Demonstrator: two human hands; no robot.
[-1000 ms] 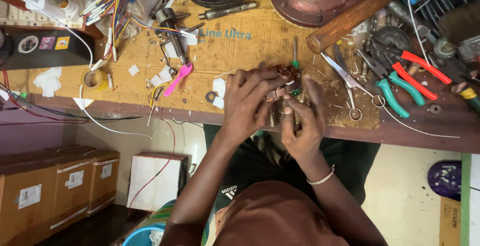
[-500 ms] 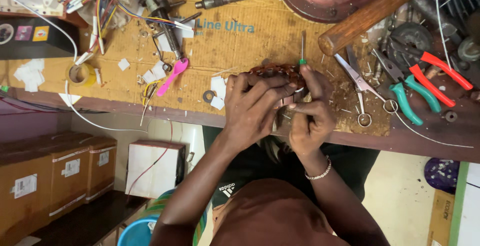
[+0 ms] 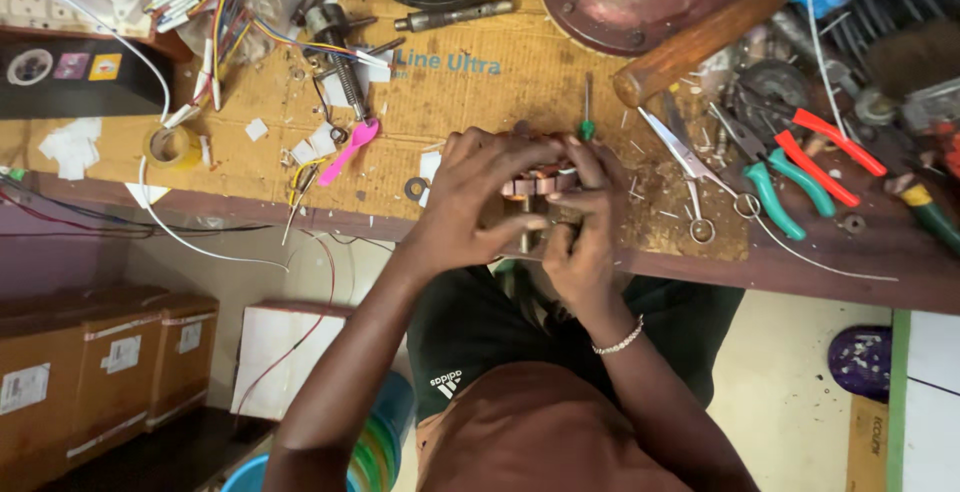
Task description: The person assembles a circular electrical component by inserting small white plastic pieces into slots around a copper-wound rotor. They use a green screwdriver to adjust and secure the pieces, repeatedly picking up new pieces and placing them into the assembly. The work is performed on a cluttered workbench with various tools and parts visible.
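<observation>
A matt brown cardboard sheet [image 3: 480, 82] covers the worn dark wooden workbench [image 3: 850, 262]. The small copper-wound metal part [image 3: 535, 184] has a dull reddish sheen. The steel scissors [image 3: 680, 167] look smooth and shiny; the thick wooden hammer handle [image 3: 700, 40] is bare and matt. The pink plastic spoon-shaped tool [image 3: 352, 148] is glossy.

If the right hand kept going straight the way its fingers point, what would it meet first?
Beyond the copper-wound part it grips together with the left hand, the right hand would probably meet the green-handled screwdriver lying just ahead on the cardboard mat; depth is hard to judge.
</observation>
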